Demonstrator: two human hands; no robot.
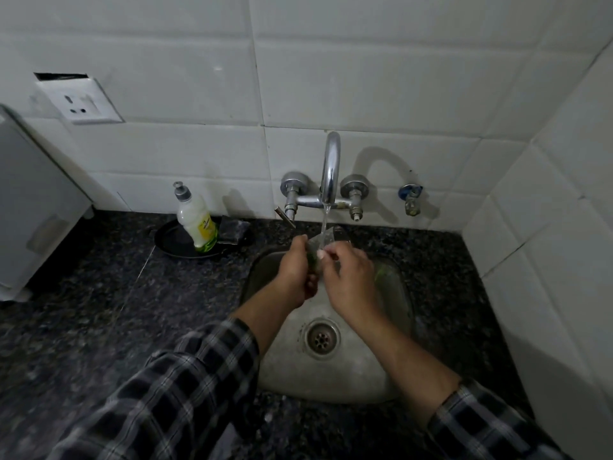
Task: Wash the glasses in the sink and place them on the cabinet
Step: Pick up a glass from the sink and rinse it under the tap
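A clear glass (323, 240) is held tilted under the running water from the chrome tap (331, 167), above the steel sink (351, 376). My left hand (297, 270) grips the glass from the left, along with something green, likely a scrub pad (311, 260). My right hand (348, 277) holds the glass at its rim from the right, fingertips curled on it. Another green-tinted object (381, 272) lies in the sink behind my right hand, mostly hidden.
A dish soap bottle (195, 220) stands in a black dish (175, 244) with a dark sponge (234, 229) on the dark granite counter (99, 310) left of the sink. A white appliance (30, 207) stands far left. Tiled walls close the back and right.
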